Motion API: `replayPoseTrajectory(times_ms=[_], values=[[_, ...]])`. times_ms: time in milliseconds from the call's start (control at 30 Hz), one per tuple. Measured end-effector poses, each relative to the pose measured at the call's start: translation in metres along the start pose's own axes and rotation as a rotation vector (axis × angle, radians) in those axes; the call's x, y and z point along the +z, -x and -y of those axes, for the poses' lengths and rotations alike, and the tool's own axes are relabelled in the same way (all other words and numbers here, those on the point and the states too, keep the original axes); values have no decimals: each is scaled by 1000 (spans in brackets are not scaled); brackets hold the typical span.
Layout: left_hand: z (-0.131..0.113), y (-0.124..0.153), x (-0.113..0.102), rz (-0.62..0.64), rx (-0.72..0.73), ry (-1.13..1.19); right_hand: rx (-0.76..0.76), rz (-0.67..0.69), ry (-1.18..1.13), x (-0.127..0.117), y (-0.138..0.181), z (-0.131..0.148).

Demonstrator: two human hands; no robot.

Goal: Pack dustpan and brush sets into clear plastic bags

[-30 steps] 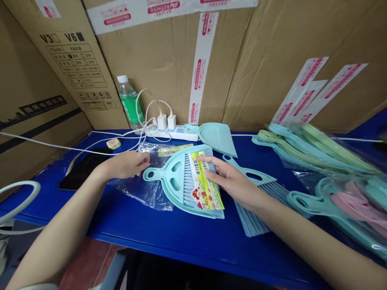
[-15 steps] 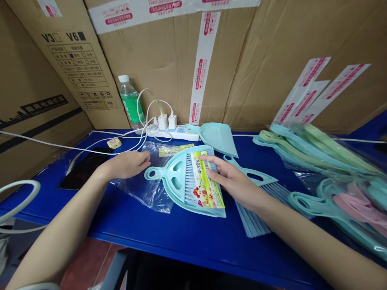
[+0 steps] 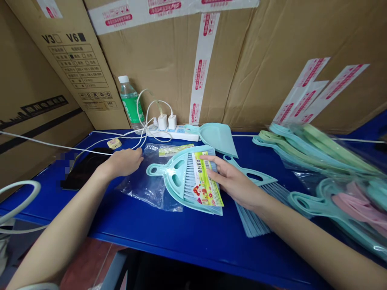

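A light-blue dustpan (image 3: 173, 189) lies on the blue table with a small brush (image 3: 190, 177) nested in it. A printed yellow card label (image 3: 207, 181) lies across the bristles. My right hand (image 3: 234, 177) grips this set at its right edge, fingers and thumb over the label. Under the dustpan's handle spreads a clear plastic bag (image 3: 148, 191). My left hand (image 3: 127, 161) is closed at the bag's left edge, fingertips pinched there; the exact grip is partly hidden. Another label (image 3: 177, 150) sits at the bag's top edge.
A second dustpan (image 3: 217, 137) and a loose brush (image 3: 254, 205) lie beyond and beside my right hand. Bagged sets (image 3: 314, 153) pile at the right. Behind are a power strip (image 3: 181, 135), a water bottle (image 3: 131, 104), cables and cardboard boxes (image 3: 169, 60).
My left hand has moved slightly left, away from the dustpan's handle. The dustpan set has turned a little under my right hand, and the plastic bag lies more spread out beneath it.
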State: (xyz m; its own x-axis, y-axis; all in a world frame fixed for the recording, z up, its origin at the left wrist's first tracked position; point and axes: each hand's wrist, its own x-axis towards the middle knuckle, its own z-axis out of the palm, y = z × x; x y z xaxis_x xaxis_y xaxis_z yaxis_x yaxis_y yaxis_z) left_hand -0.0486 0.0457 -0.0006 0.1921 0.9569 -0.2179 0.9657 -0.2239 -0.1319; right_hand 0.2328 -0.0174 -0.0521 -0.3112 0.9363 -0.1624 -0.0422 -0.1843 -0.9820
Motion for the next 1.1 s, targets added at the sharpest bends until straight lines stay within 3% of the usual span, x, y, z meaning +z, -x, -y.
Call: replayPoseTrajectory(times_ms=[300,500,700,933,1100], values=[[-14,3,-8,117,10,38,140,-15,-100,5,2,6],[-14,5,-8,135,72,254,119,-23,-130,3,1,5],[-17,9,-11,156,162,362,77,59,-147,-1,-1,-3],[-15,8,-10,169,195,363,86,45,-173,-1,-2,-6],[-14,6,-7,108,192,199,98,30,-172,1,-2,-4]])
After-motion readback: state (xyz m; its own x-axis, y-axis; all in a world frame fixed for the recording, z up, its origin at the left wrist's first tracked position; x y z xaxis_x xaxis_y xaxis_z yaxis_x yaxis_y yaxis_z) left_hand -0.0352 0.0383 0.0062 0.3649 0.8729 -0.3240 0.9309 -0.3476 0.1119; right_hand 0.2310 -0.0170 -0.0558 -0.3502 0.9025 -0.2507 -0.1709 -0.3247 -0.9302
